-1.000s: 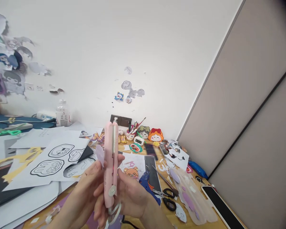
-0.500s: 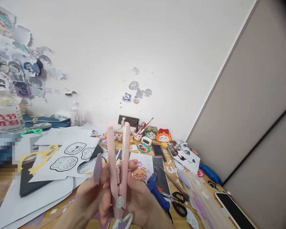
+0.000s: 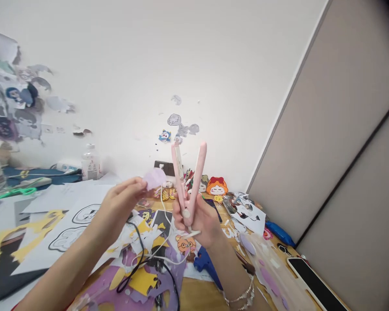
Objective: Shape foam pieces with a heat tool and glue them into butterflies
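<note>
My right hand (image 3: pixel 199 218) grips the hinge end of a small pink hair-straightener-like iron (image 3: pixel 188 177), held upright with its two arms spread in a V. A white cord (image 3: pixel 164 242) trails from its base down to the table. My left hand (image 3: pixel 121 203) is raised to the left of the iron and pinches a small pale purple paper piece (image 3: pixel 154 177) between thumb and fingers, a short gap away from the iron's arms.
The wooden table (image 3: pixel 194 293) holds white sheets with black outline drawings (image 3: pixel 81 214), purple and yellow paper scraps (image 3: pixel 139 276), a blue glue gun (image 3: pixel 207 265), a phone (image 3: pixel 314 283), a clear plastic tray (image 3: pixel 272 276), a water bottle (image 3: pixel 90 163) and cartoon cut-outs by the wall.
Both hands have risen and parted. The iron's arms have spread wider and it now rests in my right hand alone; my left hand has moved left with the purple piece.
</note>
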The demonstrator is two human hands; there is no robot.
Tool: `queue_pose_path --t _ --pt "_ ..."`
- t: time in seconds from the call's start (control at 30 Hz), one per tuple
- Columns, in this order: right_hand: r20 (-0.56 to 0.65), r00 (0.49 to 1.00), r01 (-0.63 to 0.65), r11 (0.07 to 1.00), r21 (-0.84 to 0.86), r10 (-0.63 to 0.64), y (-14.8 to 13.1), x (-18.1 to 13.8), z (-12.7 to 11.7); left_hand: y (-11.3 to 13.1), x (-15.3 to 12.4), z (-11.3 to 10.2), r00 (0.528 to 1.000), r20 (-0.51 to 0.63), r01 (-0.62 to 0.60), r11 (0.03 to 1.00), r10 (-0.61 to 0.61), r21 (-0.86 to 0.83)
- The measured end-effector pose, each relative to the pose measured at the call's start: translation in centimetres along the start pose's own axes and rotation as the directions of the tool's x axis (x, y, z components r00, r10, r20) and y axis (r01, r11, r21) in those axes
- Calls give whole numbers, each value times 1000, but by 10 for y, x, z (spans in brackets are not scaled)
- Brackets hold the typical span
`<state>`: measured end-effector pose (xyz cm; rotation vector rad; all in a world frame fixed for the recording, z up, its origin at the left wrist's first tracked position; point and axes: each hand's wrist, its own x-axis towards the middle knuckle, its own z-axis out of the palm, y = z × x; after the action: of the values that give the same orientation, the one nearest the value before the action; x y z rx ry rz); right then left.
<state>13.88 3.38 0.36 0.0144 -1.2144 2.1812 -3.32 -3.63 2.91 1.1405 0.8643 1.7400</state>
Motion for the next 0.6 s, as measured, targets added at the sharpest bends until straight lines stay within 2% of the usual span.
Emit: queue_pose_path --t 0.13,0.23,0.33,0.43,0.6 --pt "-89 991 99 994 -38 -102 -9 19 -3 2 26 -10 997 -45 -60 998 59 -26" --pt "-162 977 139 990 6 -136 -4 29 -13 -8 36 -19 997 -72 9 1000 -9 -6" --pt "-256 961 137 984 110 -105 5 36 -28 -23 42 -26 988 -99 127 991 -121 51" --pt "-322 946 108 978 177 -46 13 42 -43 -32 50 -34 982 -121 158 984 -147 86" --pt "-313 948 123 976 177 -63 19 44 -64 -37 60 -44 975 -127 202 969 -184 142"
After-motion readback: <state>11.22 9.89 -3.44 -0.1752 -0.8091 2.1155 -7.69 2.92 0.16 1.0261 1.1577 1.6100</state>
